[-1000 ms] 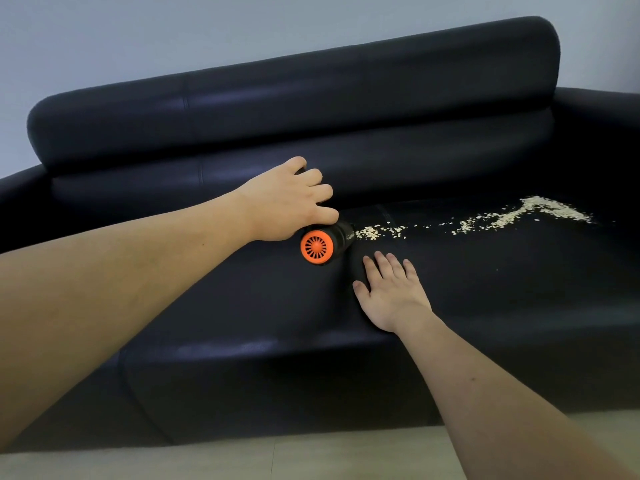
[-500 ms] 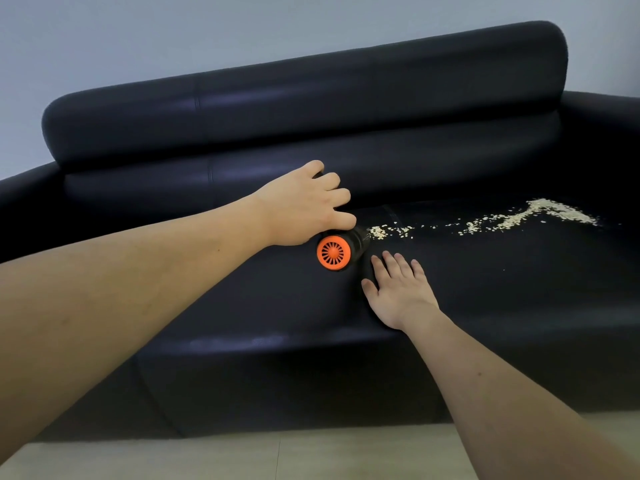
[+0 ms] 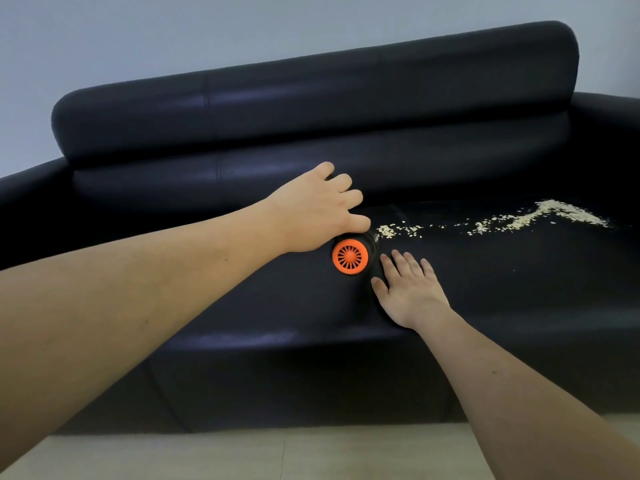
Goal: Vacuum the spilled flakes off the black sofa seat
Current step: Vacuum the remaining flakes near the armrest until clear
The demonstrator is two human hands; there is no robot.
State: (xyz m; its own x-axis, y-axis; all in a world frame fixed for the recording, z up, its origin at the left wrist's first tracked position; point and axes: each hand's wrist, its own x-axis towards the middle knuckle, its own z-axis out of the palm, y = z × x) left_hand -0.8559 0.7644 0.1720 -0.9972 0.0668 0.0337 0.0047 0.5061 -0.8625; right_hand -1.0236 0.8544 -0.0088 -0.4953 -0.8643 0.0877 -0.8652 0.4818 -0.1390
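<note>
Our left hand grips the vacuum, right hand flat on the seat; flakes trail toward 2 o'clock, so we judge sweeping barely begun.

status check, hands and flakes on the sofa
Left hand grips vacuum, nozzle at near end of flakes. Right hand flat on sofa seat. Trail mostly unvacuumed, path clear.

vacuum: small handheld unit, black body, orange vented rear cap facing the viewer, lying on the seat, front end at the near end of the spill | flakes: pale trail running right, widening into a patch | sofa seat: black, glossy leather-like surface
</note>
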